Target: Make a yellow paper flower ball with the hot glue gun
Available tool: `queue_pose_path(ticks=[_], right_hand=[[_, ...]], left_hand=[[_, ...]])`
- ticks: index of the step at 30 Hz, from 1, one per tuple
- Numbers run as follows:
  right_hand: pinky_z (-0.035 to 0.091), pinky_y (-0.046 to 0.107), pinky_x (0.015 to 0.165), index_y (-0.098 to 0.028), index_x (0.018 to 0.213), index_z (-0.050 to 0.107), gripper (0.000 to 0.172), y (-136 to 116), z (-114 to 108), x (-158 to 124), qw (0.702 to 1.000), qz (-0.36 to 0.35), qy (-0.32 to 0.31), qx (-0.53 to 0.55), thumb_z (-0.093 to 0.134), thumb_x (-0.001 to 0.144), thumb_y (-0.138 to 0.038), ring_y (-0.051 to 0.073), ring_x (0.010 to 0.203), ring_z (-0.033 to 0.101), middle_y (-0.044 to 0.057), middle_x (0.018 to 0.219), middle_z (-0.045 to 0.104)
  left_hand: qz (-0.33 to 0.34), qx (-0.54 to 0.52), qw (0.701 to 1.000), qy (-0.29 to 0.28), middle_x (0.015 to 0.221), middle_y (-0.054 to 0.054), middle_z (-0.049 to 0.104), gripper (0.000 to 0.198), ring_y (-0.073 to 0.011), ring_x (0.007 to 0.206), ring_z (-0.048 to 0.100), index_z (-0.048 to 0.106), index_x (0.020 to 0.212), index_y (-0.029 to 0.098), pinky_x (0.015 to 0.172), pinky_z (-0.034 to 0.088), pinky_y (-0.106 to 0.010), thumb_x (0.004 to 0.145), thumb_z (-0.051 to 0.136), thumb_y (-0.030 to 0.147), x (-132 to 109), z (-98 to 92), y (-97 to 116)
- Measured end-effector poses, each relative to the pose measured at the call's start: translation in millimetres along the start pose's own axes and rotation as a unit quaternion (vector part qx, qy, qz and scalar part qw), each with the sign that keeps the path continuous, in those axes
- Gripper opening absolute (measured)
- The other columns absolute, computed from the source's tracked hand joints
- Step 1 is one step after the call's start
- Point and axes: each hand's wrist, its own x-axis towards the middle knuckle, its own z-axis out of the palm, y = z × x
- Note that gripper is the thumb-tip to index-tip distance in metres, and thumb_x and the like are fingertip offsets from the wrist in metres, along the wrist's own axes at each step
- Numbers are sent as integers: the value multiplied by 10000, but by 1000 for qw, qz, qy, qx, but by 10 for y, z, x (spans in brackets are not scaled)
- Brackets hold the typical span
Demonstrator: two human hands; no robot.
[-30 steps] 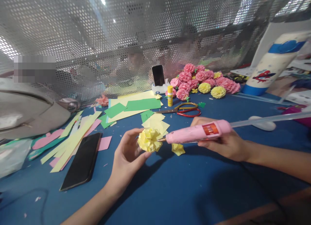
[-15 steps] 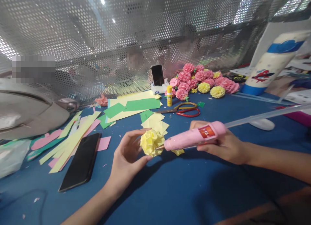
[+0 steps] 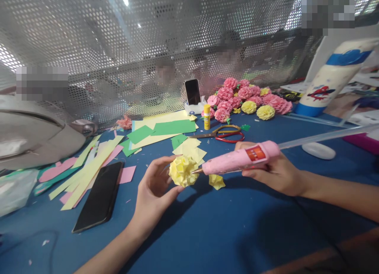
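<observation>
Between the thumb and fingers of my left hand (image 3: 155,187) is a yellow paper flower (image 3: 182,171), its many folded petals forming a ball. My right hand (image 3: 274,169) grips a pink glue gun (image 3: 241,158) with a long clear glue stick (image 3: 328,135) sticking out of its back. The metal nozzle points left and meets the flower's right side; whether glue is coming out cannot be made out. Just right of the flower, a small folded yellow paper piece (image 3: 217,182) lies on the blue table (image 3: 207,234). Yellow paper squares (image 3: 191,148) lie behind the flower.
Behind my hands are scissors (image 3: 222,134), a glue stick tube (image 3: 207,118) and a heap of pink paper flowers (image 3: 227,94) with some yellow ones. Paper strips (image 3: 89,167) and a black phone (image 3: 99,199) lie left. A bottle (image 3: 331,80) and a white computer mouse (image 3: 319,150) are right.
The glue gun has shifted slightly up and right, its nozzle still at the flower. The flower has moved a little up and left, and the small yellow piece shows more fully.
</observation>
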Motion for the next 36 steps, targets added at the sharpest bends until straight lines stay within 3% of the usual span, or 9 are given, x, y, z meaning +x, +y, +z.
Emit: queue_pose_path(ticks=[11, 16, 19, 31, 36], right_hand=[[505, 264, 629, -171, 792, 627, 163, 8, 12, -15, 998, 34, -39, -47, 631, 859, -319, 160, 663, 584, 35, 783, 620], [555, 321, 809, -175, 971, 688, 178, 22, 1, -19, 999, 18, 1, -48, 629, 871, -310, 219, 825, 675, 64, 903, 712], [566, 297, 802, -175, 1039, 680, 192, 26, -15, -22, 999, 21, -11, -39, 616, 886, -271, 218, 850, 690, 71, 941, 726], [566, 255, 682, -167, 1011, 668, 175, 42, -20, 5, 996, 12, -2, -85, 609, 894, -283, 200, 757, 677, 60, 876, 720], [552, 244, 627, -159, 856, 653, 169, 30, -27, 18, 993, 7, 10, -120, 595, 900, -312, 177, 658, 647, 41, 767, 696]], left_hand=[[1, 18, 1000, 0, 1293, -103, 613, 489, -276, 1231, 572, 580, 1191, 218, 1023, 507, -407, 752, 790, 168, -15, 10, 20], [8, 8, 1000, 0, 1280, -80, 613, 486, -250, 1209, 584, 581, 1205, 238, 1025, 505, -378, 768, 776, 156, -7, -5, -7], [9, 6, 1000, 4, 1265, -71, 612, 478, -242, 1204, 584, 588, 1204, 242, 1028, 498, -358, 772, 774, 163, -9, -10, -13], [-5, 21, 1000, 6, 1200, -71, 627, 417, -245, 1154, 601, 582, 1213, 242, 942, 535, -332, 821, 725, 224, -5, -13, 6], [-13, 23, 1000, 5, 1176, -73, 640, 404, -237, 1095, 626, 582, 1206, 230, 895, 547, -322, 827, 719, 257, -14, -16, 4]])
